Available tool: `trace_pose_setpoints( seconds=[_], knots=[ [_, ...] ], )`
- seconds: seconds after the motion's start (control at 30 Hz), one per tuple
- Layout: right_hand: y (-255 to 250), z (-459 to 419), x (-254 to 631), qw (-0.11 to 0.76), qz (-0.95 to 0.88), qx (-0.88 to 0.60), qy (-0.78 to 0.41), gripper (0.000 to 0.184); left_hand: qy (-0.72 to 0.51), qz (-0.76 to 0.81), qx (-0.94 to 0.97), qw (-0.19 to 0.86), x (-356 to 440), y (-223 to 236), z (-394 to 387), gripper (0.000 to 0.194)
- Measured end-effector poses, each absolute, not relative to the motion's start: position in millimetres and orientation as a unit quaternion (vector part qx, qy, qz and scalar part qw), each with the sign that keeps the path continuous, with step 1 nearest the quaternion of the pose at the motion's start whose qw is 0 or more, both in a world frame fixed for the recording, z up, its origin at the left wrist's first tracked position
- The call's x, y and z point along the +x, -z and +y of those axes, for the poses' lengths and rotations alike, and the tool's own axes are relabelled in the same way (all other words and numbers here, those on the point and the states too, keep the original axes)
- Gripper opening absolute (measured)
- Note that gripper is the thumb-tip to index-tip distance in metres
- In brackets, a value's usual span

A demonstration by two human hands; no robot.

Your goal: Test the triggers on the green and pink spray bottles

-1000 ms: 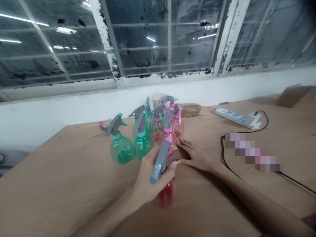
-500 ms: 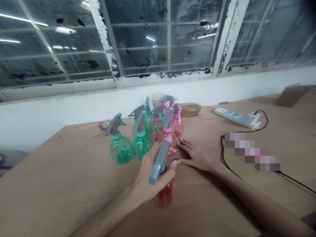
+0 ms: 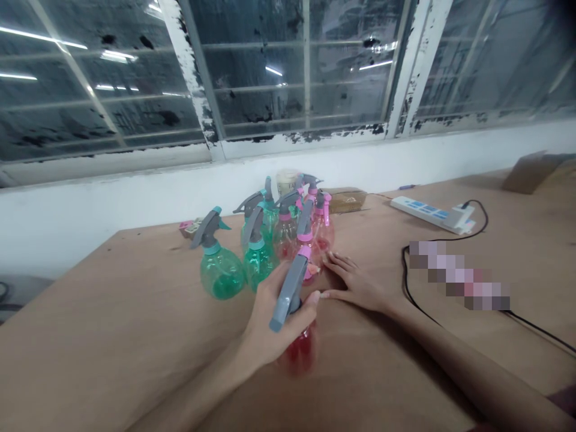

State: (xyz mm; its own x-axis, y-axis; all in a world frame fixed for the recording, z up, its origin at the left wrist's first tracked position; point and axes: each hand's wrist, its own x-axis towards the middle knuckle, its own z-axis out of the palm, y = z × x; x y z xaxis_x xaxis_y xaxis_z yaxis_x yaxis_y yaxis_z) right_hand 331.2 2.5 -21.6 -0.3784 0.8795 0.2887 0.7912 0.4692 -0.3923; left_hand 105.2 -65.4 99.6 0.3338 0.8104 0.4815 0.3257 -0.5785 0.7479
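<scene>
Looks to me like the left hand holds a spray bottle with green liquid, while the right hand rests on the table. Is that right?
Not quite: the head view shows the liquid in the spray bottle is red, not green. The left hand does hold it, and the right hand rests on the table.

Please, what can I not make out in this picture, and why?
Head view:
Upper part of the held bottle: hidden by the left hand.
Lower part of the cup: hidden by spray bottles.
End of the black cable: cut off by right edge.
Cup lettering: too small.
</scene>
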Motion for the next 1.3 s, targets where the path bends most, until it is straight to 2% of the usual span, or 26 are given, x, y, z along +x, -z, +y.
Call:
trace_pose_setpoints(
  seconds=[0.2, 0.6, 0.8, 1.03, 1.3],
  knots=[
    [21.4, 3.0, 330.8, 0.227, -0.826, -0.508, -0.085, 0.086, -0.444, 0.362, 0.778, 0.259, 102.9, -91.5, -64.6, 0.026],
    [20.4, 3.0, 330.4, 0.21, -0.832, -0.509, -0.074, 0.087, -0.45, 0.356, 0.779, 0.255, 103.1, -92.8, -66.3, 0.03],
    [23.5, 3.7, 331.3, 0.229, -0.828, -0.506, -0.081, 0.083, -0.442, 0.353, 0.781, 0.264, 102.7, -93.4, -66.3, 0.03],
    [23.9, 4.5, 332.0, 0.226, -0.831, -0.5, -0.088, 0.084, -0.444, 0.36, 0.776, 0.268, 103.3, -93.5, -67.9, 0.025],
    [23.4, 4.0, 330.8, 0.241, -0.826, -0.501, -0.093, 0.082, -0.44, 0.355, 0.776, 0.278, 104.5, -93.6, -67.4, 0.032]
  ],
)
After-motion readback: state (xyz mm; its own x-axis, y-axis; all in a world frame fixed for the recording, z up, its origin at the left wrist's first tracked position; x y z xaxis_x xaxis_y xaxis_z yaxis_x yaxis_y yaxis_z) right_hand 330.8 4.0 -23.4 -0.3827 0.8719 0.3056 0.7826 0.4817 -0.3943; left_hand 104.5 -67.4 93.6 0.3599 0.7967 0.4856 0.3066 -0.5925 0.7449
